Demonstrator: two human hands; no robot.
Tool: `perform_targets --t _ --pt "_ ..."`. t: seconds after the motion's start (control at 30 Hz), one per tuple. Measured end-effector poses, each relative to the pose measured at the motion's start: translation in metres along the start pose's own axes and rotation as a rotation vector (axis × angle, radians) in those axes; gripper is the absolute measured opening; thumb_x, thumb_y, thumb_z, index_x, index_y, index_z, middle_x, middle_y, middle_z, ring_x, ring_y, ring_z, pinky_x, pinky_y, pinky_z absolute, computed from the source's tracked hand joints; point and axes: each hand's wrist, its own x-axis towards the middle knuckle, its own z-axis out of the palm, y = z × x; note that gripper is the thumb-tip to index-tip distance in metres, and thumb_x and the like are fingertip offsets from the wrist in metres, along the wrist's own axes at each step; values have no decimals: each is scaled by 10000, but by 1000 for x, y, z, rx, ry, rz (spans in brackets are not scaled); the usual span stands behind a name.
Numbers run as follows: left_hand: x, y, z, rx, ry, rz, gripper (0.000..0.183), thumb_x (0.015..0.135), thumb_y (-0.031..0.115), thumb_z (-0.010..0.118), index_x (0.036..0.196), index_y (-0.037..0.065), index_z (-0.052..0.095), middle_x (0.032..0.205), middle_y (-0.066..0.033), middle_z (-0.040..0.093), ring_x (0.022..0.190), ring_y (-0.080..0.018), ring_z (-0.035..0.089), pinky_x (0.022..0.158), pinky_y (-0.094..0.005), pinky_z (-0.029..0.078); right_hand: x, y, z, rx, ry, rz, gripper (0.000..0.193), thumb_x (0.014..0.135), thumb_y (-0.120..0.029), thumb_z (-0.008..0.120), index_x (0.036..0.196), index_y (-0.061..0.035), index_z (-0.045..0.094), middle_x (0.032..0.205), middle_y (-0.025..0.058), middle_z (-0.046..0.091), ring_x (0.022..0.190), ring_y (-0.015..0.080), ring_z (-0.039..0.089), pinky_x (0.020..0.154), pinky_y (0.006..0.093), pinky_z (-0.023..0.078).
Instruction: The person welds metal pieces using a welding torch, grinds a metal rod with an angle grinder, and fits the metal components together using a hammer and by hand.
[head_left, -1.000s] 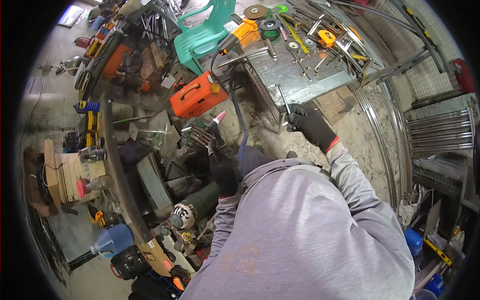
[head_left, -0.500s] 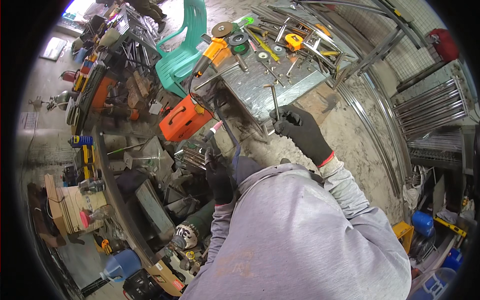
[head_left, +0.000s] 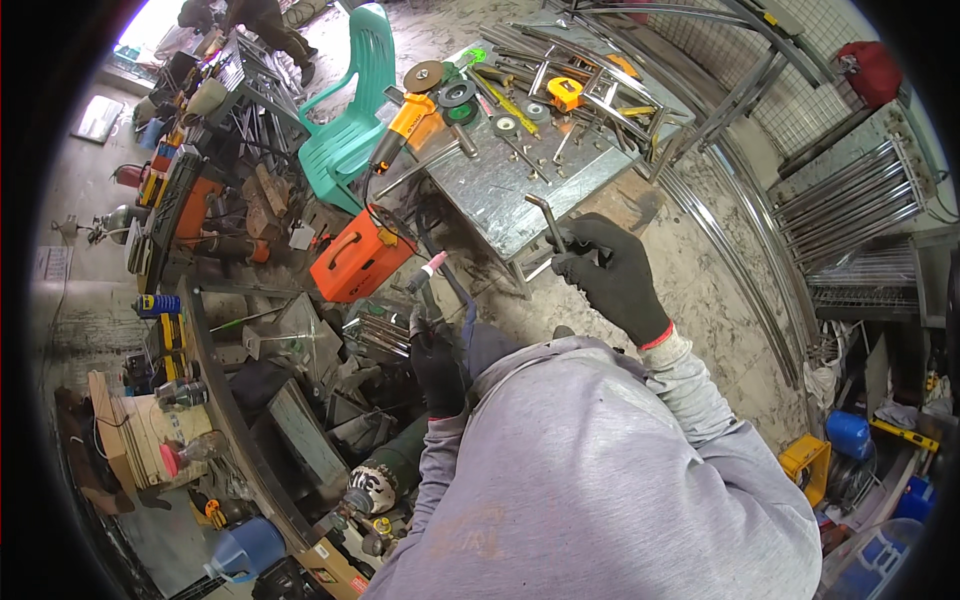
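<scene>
My right hand (head_left: 612, 275), in a black glove with a red cuff edge, is closed around a short metal rod (head_left: 543, 215). The rod's upper end bends to the left; its lower end disappears in the fingers. Lower and to the left, my left hand (head_left: 438, 372), also gloved in black, has its fingers curled around the handle of a welding torch, largely hidden. The torch's pink nozzle (head_left: 434, 264) points up and to the right. Beside the left fingers lie several thin metal rods (head_left: 382, 334); whether the hand touches them I cannot tell.
Ahead stands a metal-topped table (head_left: 490, 195) with an angle grinder (head_left: 405, 128), grinding discs (head_left: 457, 93), a tape measure (head_left: 565, 93) and metal tubes. An orange machine case (head_left: 360, 258) and a green plastic chair (head_left: 345, 150) are left of it. Long tubes (head_left: 735, 240) lie at right.
The rod in my right hand has turned: its top looked like a T and now shows as a bend. My view has shifted slightly; the left hand keeps about the same pose.
</scene>
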Motion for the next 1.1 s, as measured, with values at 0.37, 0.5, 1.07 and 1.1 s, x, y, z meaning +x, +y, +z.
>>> perform_targets --t 0.37,0.5,1.07,1.1 --pt "-3 -1 -9 64 -5 -19 522 1060 68 600 1565 -31 515 1123 -13 593 926 -95 518 801 -263 472 -5 -23 2 -269 144 -221 287 835 -102 826 1102 -11 772 978 101 702 828 216 701 746 353 558" --pt "-4 -6 -8 29 24 26 513 1051 45 597 1557 -12 532 1059 8 565 863 -84 488 746 -259 455 -5 -28 3 -453 191 -337 256 818 -94 815 1065 -40 776 953 124 716 775 273 706 707 385 558" --pt "-10 37 1 -18 72 171 430 1114 45 525 1535 -35 543 1131 -72 652 893 -156 618 806 -308 530 10 6 2 -718 110 -307 169 843 -141 754 1002 -87 774 873 130 699 800 354 703 719 471 543" --pt "-2 37 -7 -9 78 167 430 1114 45 525 1535 -35 543 1131 -72 652 893 -156 618 806 -308 530 19 21 1 -772 82 -302 153 848 -159 748 981 -87 763 869 129 689 818 360 701 741 486 540"
